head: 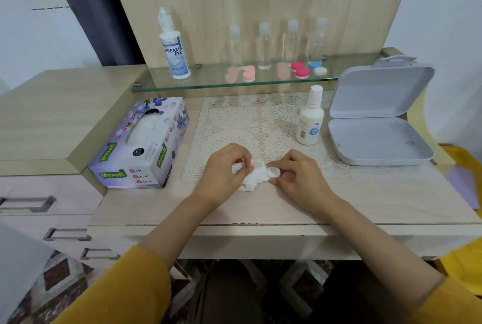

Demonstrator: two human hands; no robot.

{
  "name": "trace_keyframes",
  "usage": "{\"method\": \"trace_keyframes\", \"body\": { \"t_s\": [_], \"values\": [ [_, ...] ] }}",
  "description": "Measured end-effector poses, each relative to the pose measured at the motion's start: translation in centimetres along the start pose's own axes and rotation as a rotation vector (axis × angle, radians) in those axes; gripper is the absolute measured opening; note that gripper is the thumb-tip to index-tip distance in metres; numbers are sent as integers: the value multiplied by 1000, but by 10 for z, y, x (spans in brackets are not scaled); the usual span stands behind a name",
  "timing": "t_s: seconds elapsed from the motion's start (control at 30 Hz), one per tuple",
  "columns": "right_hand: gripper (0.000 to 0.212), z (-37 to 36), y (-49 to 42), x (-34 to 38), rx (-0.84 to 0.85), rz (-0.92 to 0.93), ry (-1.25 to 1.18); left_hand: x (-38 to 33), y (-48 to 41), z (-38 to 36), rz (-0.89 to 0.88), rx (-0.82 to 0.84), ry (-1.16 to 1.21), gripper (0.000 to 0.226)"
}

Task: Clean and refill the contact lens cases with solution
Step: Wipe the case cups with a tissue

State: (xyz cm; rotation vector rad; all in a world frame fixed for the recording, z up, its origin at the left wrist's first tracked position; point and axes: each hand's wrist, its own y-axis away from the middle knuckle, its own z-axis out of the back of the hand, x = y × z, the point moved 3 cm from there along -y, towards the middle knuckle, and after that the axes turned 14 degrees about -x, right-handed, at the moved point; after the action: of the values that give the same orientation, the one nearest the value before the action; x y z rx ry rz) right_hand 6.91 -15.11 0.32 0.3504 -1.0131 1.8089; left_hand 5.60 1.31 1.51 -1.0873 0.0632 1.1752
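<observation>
Surface (365, 193) of pale wood, largest thing to least: carrying what?

Grey box (378, 120) lying open at the right, tissue box (140, 146) at the left, lace mat (250, 120) between them, small solution bottle (310, 117) upright just beside the grey box.

And up on the glass shelf (208, 83)?

Big solution bottle (174, 47), four clear bottles (264, 47), then coloured lens cases (300, 69) in pink, red, blue and white. Untouched, by the look of them.

Grips?

Left grip (224, 167) pinched on a crumpled tissue (251, 180). Right grip (297, 175) pinched on a clear lens case (273, 172), held low over the mat's front edge and touching the tissue.

Stage, then?

Wiping, probably, so cleaning of one case in hand. No solution seen poured, with both bottles standing apart from the grips. Left to do, seemingly: refilling this case, then cleaning and refilling those on the shelf.
</observation>
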Motion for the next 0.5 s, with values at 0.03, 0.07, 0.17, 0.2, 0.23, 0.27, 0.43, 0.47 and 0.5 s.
{"method": "trace_keyframes", "body": {
  "t_s": [0.03, 0.07, 0.17, 0.2, 0.23, 0.27, 0.43, 0.47, 0.5],
  "values": [
    [28, -1, 1, 0, -10, 9, -8, 1, 2, -2, -50, 10, -14, 4],
    [28, -1, 1, -1, -15, 22, -17, 2, 4, -3, -94, 9, -42, 8],
    [28, -1, 2, 0, -14, 36, -29, 5, 12, -5, -171, 1, -66, 21],
    [28, -1, 2, 0, -15, 39, -29, 5, 15, -4, -181, 6, -57, 22],
    [26, -2, 2, 0, -15, 44, -25, 7, 17, -4, -187, 13, -45, 23],
    [24, -2, 2, 0, -14, 54, -21, 9, 18, -4, -187, 23, -41, 24],
    [17, -2, 3, 1, -20, 95, -14, 11, 18, -5, -237, 49, -39, 20],
    [16, -2, 3, 1, -19, 103, -14, 11, 18, -5, -250, 50, -40, 19],
    [16, -3, 4, 1, -19, 109, -13, 12, 19, -6, -271, 52, -53, 18]
  ]
}}
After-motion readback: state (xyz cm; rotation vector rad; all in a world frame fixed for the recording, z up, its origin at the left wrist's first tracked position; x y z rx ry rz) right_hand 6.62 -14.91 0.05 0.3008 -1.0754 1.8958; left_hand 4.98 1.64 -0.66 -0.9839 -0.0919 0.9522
